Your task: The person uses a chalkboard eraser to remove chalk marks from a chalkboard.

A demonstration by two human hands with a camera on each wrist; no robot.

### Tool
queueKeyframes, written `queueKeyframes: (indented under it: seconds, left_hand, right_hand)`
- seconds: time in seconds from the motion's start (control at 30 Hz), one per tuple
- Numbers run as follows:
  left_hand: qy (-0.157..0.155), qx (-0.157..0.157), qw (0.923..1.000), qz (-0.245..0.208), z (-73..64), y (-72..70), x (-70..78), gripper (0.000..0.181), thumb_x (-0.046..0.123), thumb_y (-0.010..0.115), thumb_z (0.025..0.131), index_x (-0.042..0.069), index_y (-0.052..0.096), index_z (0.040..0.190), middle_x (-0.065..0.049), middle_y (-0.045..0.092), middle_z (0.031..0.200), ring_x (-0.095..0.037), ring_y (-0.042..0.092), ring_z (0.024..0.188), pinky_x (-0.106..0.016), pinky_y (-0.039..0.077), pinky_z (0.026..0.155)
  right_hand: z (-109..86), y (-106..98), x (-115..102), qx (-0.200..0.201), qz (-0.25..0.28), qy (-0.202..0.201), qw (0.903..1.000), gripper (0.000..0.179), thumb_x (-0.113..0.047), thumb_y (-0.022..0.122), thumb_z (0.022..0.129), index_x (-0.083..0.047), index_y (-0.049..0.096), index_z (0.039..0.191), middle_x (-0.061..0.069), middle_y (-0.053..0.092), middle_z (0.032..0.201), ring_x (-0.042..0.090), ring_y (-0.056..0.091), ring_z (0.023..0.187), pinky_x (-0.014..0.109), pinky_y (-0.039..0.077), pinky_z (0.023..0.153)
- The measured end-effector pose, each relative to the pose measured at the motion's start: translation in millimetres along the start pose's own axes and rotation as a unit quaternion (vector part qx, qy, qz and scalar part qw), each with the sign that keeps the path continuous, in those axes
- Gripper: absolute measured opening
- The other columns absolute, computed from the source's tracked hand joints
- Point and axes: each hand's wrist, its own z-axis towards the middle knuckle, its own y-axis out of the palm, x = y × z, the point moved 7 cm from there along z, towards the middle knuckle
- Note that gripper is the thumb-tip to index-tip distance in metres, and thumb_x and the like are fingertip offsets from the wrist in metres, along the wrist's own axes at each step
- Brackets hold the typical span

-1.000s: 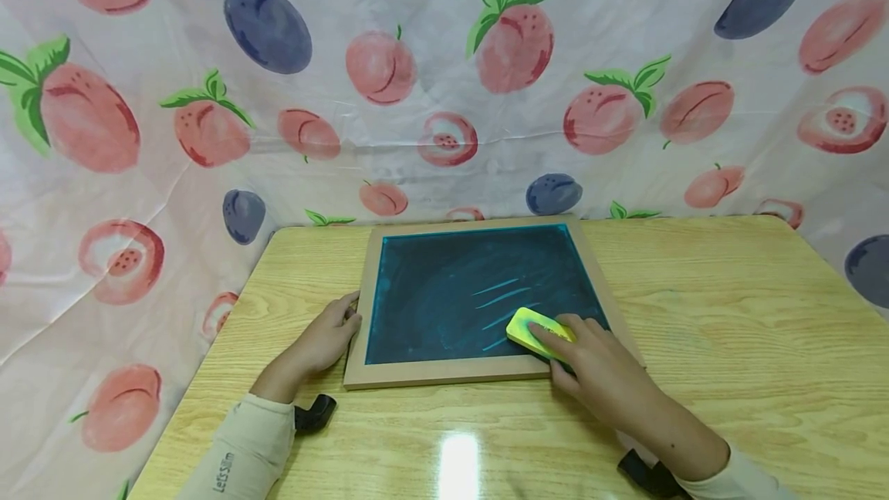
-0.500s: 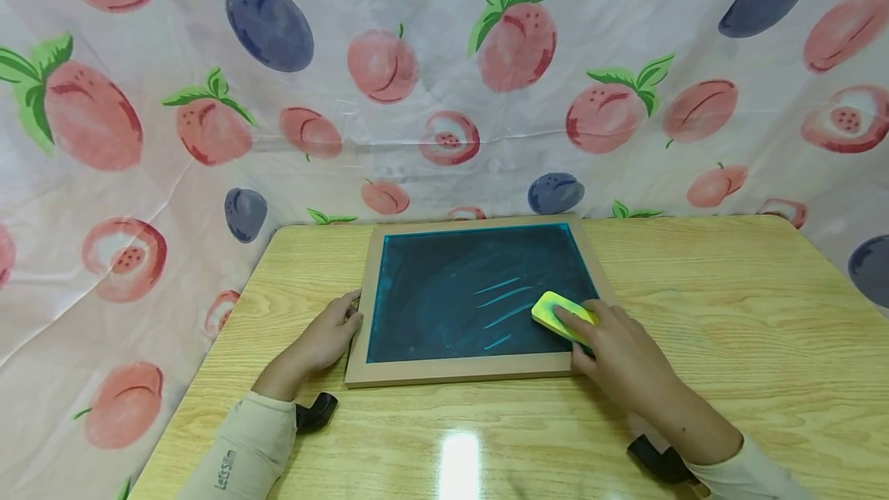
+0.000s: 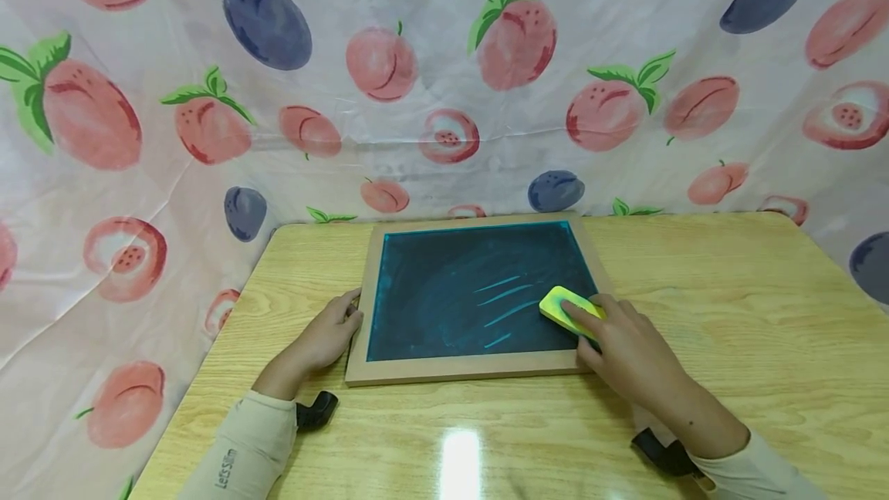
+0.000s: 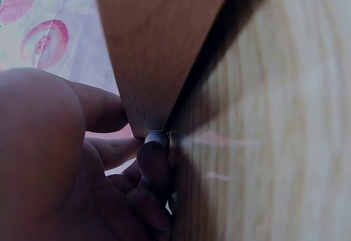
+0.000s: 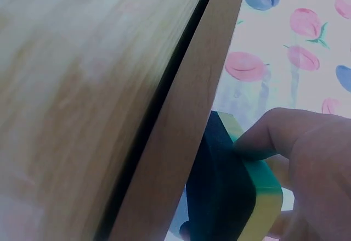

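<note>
A framed chalkboard [image 3: 444,292] lies on the table, with several slanting blue chalk strokes [image 3: 503,297] right of its middle. My right hand [image 3: 635,349] grips a chalkboard eraser [image 3: 556,304] over the board's lower right part, the index finger laid along its yellow top. From the right wrist, the eraser's black side [image 5: 219,191] faces the board, and its yellow top has a green smear. My left hand [image 3: 325,339] holds the board's left edge. In the left wrist view the thumb and fingers close around the end of the wooden frame [image 4: 159,49], partly in shadow.
The light wooden table [image 3: 736,315] extends to both sides of the board. A fruit-printed cloth [image 3: 444,60] hangs behind it and along the left side. Black mounts stick out at the left wrist [image 3: 317,412] and the right wrist [image 3: 663,455].
My right hand has slid the eraser to the right and slightly away from me, uncovering more of the chalk strokes. The left hand and the board stay where they were.
</note>
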Motion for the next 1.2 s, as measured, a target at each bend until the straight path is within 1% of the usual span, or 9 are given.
queueKeyframes:
  seconds: [0.3,0.37,0.5,0.57,0.67,0.8,0.97,1.07,1.2]
  left_hand:
    - [-0.005,-0.004,0.9999,-0.009,-0.8,0.3,1.3,0.05,0.023,0.032,0.101,0.008,0.02,0.147,-0.012,0.046,0.11,-0.02,0.048,0.09,-0.033,0.038,0.077]
    - [-0.007,-0.004,0.9999,-0.012,-0.8,0.6,1.2,0.05,0.022,0.032,0.101,0.008,0.02,0.147,-0.012,0.046,0.109,-0.02,0.047,0.089,-0.033,0.038,0.076]
    - [0.003,-0.006,0.9998,-0.017,-0.1,1.7,2.7,0.05,0.022,0.033,0.101,0.009,0.02,0.147,-0.012,0.046,0.107,-0.02,0.046,0.088,-0.033,0.037,0.076]
    - [0.001,-0.006,0.9998,-0.017,0.2,2.0,2.4,0.05,0.023,0.033,0.101,0.01,0.02,0.147,-0.011,0.046,0.106,-0.02,0.046,0.087,-0.033,0.037,0.075]
    - [-0.002,-0.003,0.9999,-0.011,-0.1,1.2,2.1,0.05,0.023,0.033,0.101,0.009,0.019,0.147,-0.011,0.046,0.104,-0.019,0.046,0.084,-0.032,0.037,0.072]
    - [0.003,-0.001,1.0,-0.007,-0.4,0.3,1.9,0.05,0.022,0.033,0.101,0.007,0.019,0.147,-0.012,0.047,0.106,-0.019,0.046,0.084,-0.031,0.037,0.071]
    - [0.006,-0.005,0.9999,-0.011,-0.1,1.0,2.2,0.05,0.022,0.032,0.101,0.007,0.019,0.147,-0.013,0.046,0.108,-0.019,0.048,0.086,-0.031,0.039,0.072]
    - [0.005,-0.005,0.9999,-0.013,-0.1,1.2,1.7,0.05,0.021,0.032,0.101,0.006,0.018,0.147,-0.013,0.046,0.108,-0.019,0.048,0.086,-0.032,0.039,0.072]
    - [0.003,-0.003,0.9999,-0.011,0.0,0.6,0.4,0.05,0.022,0.032,0.101,0.006,0.019,0.147,-0.013,0.046,0.11,-0.019,0.048,0.089,-0.032,0.038,0.076]
  right_hand:
    - [-1.3,3,-12,-0.004,0.01,-0.019,0.9998,0.05,-0.024,0.064,0.082,-0.024,0.053,0.131,0.021,0.053,0.119,0.037,0.055,0.1,0.055,0.044,0.082]
    - [-1.9,3,-16,-0.003,0.011,-0.028,0.9995,0.05,-0.024,0.064,0.082,-0.025,0.053,0.131,0.019,0.053,0.118,0.034,0.055,0.099,0.053,0.045,0.082]
    - [-3.5,1,-23,0.008,0.008,-0.044,0.999,0.048,-0.024,0.063,0.082,-0.027,0.055,0.129,0.015,0.054,0.118,0.028,0.053,0.099,0.047,0.046,0.078]
    - [-3.9,1,-26,0.012,0.007,-0.051,0.9986,0.048,-0.024,0.063,0.082,-0.027,0.055,0.129,0.014,0.054,0.118,0.026,0.053,0.101,0.046,0.046,0.079]
    - [-3.5,2,-31,0.014,0.007,-0.056,0.9983,0.049,-0.024,0.063,0.082,-0.028,0.054,0.13,0.015,0.054,0.117,0.028,0.054,0.097,0.045,0.047,0.076]
    - [-2.5,4,-38,0.006,0.005,-0.052,0.9986,0.05,-0.025,0.062,0.082,-0.029,0.053,0.131,0.015,0.054,0.118,0.03,0.055,0.095,0.044,0.048,0.076]
    - [-0.8,5,-46,-0.012,0.01,-0.049,0.9987,0.049,-0.025,0.06,0.084,-0.032,0.051,0.132,0.012,0.051,0.123,0.028,0.052,0.1,0.046,0.046,0.082]
    - [0.8,6,-54,-0.019,0.015,-0.057,0.9981,0.049,-0.025,0.059,0.085,-0.032,0.05,0.132,0.01,0.05,0.125,0.025,0.05,0.102,0.047,0.045,0.083]
    - [4.1,7,-65,-0.014,0.008,-0.076,0.997,0.048,-0.025,0.058,0.085,-0.033,0.051,0.132,0.006,0.051,0.124,0.022,0.049,0.097,0.042,0.044,0.078]
